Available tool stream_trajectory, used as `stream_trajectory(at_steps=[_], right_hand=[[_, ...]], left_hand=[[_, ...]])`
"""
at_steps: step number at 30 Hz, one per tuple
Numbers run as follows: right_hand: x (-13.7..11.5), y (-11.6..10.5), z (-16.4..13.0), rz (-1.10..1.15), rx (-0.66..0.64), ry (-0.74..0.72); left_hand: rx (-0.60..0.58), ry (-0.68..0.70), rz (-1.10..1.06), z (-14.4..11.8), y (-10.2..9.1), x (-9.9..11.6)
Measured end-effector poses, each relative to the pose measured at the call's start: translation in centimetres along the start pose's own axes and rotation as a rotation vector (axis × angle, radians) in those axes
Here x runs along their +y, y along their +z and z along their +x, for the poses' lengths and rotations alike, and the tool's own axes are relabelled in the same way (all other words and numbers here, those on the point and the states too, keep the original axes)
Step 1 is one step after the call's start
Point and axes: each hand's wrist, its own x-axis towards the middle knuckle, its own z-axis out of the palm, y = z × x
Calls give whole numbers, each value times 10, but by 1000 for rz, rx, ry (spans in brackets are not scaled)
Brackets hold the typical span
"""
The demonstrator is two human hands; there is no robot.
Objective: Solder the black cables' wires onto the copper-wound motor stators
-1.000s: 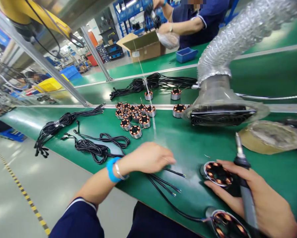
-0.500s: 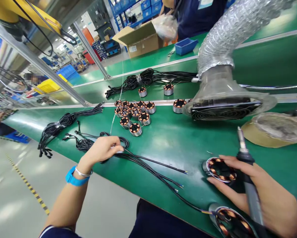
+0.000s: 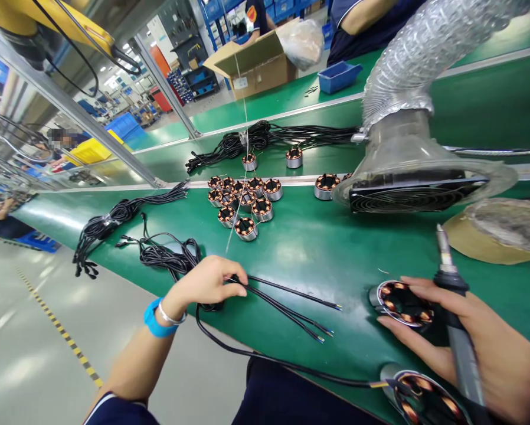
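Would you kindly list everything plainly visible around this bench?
stators: over a dozen, copper-silver, centre, rear, right
cable bundles: three, black, left, centre, rear
soldering iron: one, grey, right
fan hood: one, clear, right
duct: one, silver, upper right
dish: one, tan, right edge
carton: one, brown, top centre
tray: one, blue, top centre
bin: one, yellow, back left
co-workers: several, navy, background
left hand: one, blue-banded, on centre bundle
right hand: one, bare, on soldering iron, stator

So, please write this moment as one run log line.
Left hand: grasping black cables | Right hand: holding copper-wound ring, soldering iron | Nearby: second ring, cable reaching it
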Motion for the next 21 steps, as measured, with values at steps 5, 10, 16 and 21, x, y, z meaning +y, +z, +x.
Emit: stream_trajectory(at_steps=[5,10,16,21], right_hand=[[-3,-7,-1,46,-24,-161],[-9,-10,4,28,-12,-173],[-6,-6,4,62,13,-192],[-10,-11,7,149,52,-212]], left_hand=[[-78,133,116,27,36,27],[174,96,-64,38,15,25],[1062,132,-474,53,-41,27],[504,258,-365,62,-21,70]])
